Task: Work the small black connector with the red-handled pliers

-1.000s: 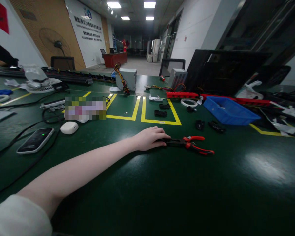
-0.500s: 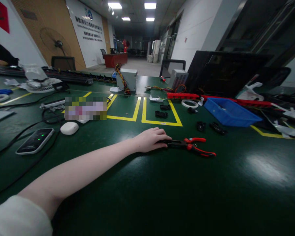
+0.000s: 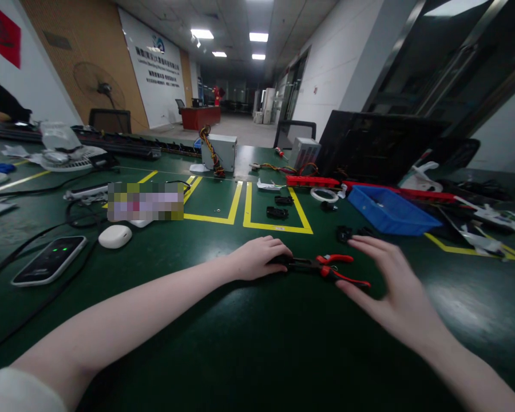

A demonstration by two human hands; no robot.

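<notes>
Long-nose pliers (image 3: pixel 325 265) with red and black handles lie on the green table, handles to the right and spread apart. My left hand (image 3: pixel 260 257) is closed at their jaw end, on a small black part (image 3: pixel 280 260) mostly hidden by the fingers; I cannot tell whether the jaws grip it. My right hand (image 3: pixel 395 280), slightly blurred, is open around the handle end, thumb close to the lower handle. Its fingertips overlap small black parts (image 3: pixel 344 233) lying just behind. Two similar black pieces (image 3: pixel 277 212) lie inside a yellow-taped rectangle.
A blue tray (image 3: pixel 390 212) stands at the right, beside a white ring (image 3: pixel 324 195) and a red strip (image 3: pixel 311 181). On the left are a phone-like device (image 3: pixel 49 260), a white case (image 3: pixel 115 236) and black cables. Metal power supplies (image 3: pixel 225 151) stand behind. A person sits far left.
My right hand has come into view from the right and reached the pliers' handles, fingers spread. My left hand stays at the jaw end. The view has tilted slightly upward.
</notes>
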